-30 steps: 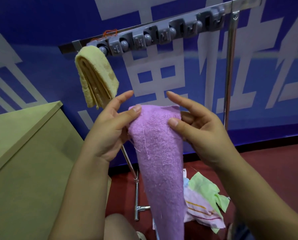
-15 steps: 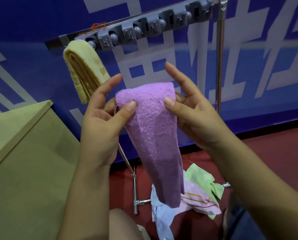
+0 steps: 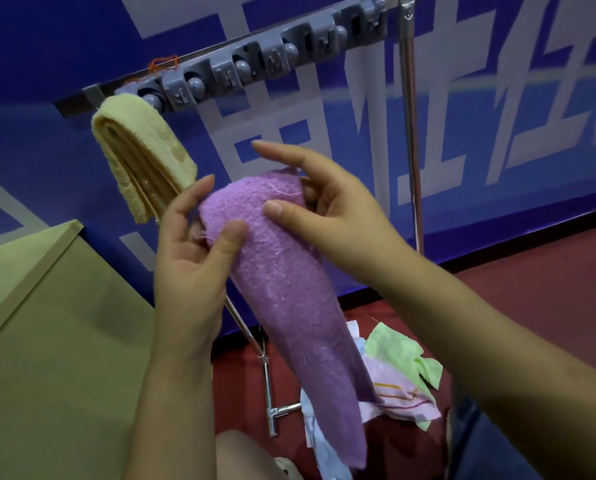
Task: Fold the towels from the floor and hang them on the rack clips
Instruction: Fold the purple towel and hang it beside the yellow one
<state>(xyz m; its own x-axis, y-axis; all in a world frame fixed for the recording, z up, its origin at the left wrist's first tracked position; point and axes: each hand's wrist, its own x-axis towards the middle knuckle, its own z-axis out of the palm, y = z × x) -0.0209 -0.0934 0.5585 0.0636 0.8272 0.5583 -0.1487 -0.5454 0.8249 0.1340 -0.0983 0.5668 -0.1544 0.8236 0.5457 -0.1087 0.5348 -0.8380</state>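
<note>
behind everything, a blue wall banner with large white lettering (image 3: 289, 140) is running above a dark red floor (image 3: 532, 271), and a chrome rack bar with grey plastic clips (image 3: 255, 67) is crossing in front of it. a folded pale yellow terry towel (image 3: 144, 157) is hanging from the leftmost clip. the folded lilac terry towel (image 3: 289, 289) is being held up just below the bar, its long tail drooping toward the floor. the left hand (image 3: 189, 258) is pinching the top fold between thumb and fingers, while the right hand (image 3: 327, 209) is pressing its thumb on the front with the index finger stretched out straight. the cloth is looking light, soft and limp, not slippery, so it is probably best gripped at the thick top fold, which would feed into a free clip. a heap of loose pastel cloths (image 3: 393, 382) is lying on the floor beneath.
</note>
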